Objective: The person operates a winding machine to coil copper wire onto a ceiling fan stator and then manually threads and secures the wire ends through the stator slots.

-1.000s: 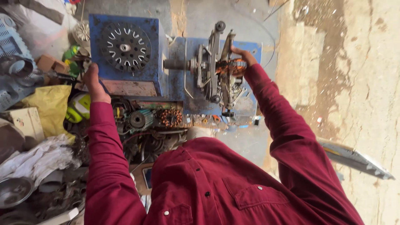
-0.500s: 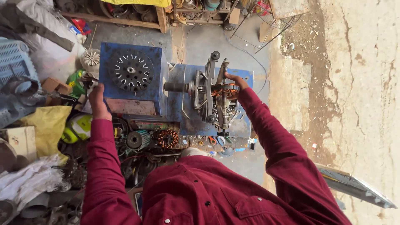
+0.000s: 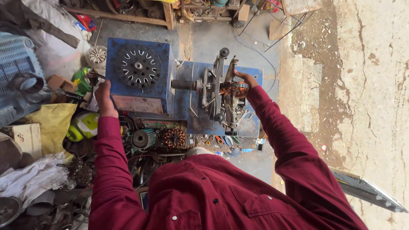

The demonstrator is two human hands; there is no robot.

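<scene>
Looking down past a dark red shirt (image 3: 221,196), the view takes in a blue winding machine (image 3: 183,91) on the floor, with both sleeves reaching out to it. Nearest the body, just on this side of the machine, lie a wound copper stator (image 3: 174,137) and a dark round motor part (image 3: 139,138) among loose scrap. To the left of the machine sit a yellow bag (image 3: 53,121) and a green-and-white plastic container (image 3: 85,125), with a blue plastic crate (image 3: 17,76) beyond them.

The left hand (image 3: 103,96) rests at the left edge of the machine's blue box, fingers curled toward something small there; whether it grips anything cannot be told. On top of that box sits a black slotted disc (image 3: 138,66). A shaft runs from the box rightward to the metal winding frame (image 3: 219,91), which stands on the machine's flat blue base. The right hand (image 3: 243,80) is at the far right side of that frame, fingers closed around a copper coil (image 3: 232,88) held in it.

Beyond the machine lies grey concrete floor, then a wooden bench frame (image 3: 170,15) along the far edge.
</scene>
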